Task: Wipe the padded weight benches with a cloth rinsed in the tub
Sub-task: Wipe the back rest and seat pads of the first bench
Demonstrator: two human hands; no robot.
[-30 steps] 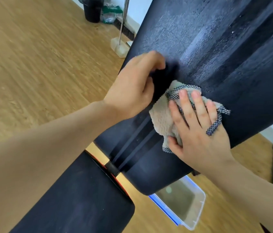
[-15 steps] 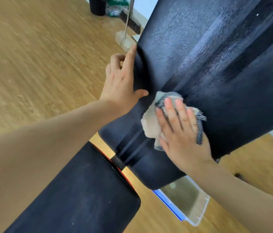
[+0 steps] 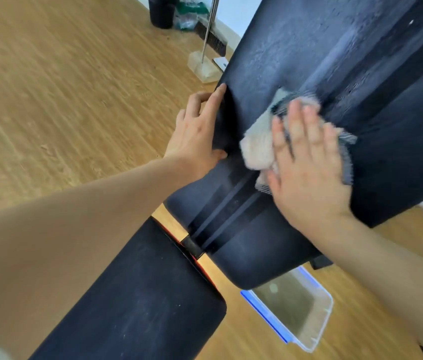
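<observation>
Head view: my flat right hand [image 3: 309,175] presses the cloth [image 3: 257,149] onto the bench pad [image 3: 296,48]; my left hand [image 3: 194,136] grips the pad's edge just beside it.

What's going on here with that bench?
A person is cleaning a weight bench. The right hand presses a beige cloth flat against the tilted black backrest, while the left hand holds the backrest's side edge. The seat pad below looks speckled with dust. A clear tub sits on the floor beneath the bench.
</observation>
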